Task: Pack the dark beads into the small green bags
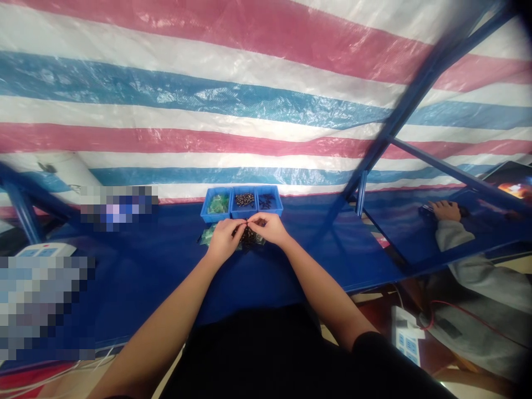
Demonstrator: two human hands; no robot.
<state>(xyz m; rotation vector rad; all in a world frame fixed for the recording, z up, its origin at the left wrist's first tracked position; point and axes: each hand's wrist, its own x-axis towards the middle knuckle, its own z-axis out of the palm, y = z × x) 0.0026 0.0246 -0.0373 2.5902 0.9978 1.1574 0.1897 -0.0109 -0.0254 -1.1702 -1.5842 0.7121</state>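
Observation:
My left hand and my right hand meet fingertip to fingertip above the blue table. Both are closed in a pinch, and whatever lies between the fingers is too small to make out. Under them sits a pile of small dark and brassy parts, with green clear plastic pieces at its left. Just behind stand three blue bins in a row: the left bin holds green clear pieces, the middle bin small brassy and dark parts, the right bin dark slim parts.
Blue metal frame bars rise at the right. Beyond them a co-worker's hand rests on a dark object. A white power strip hangs low at the right, and another white socket box is at the left. Striped sheeting hangs behind.

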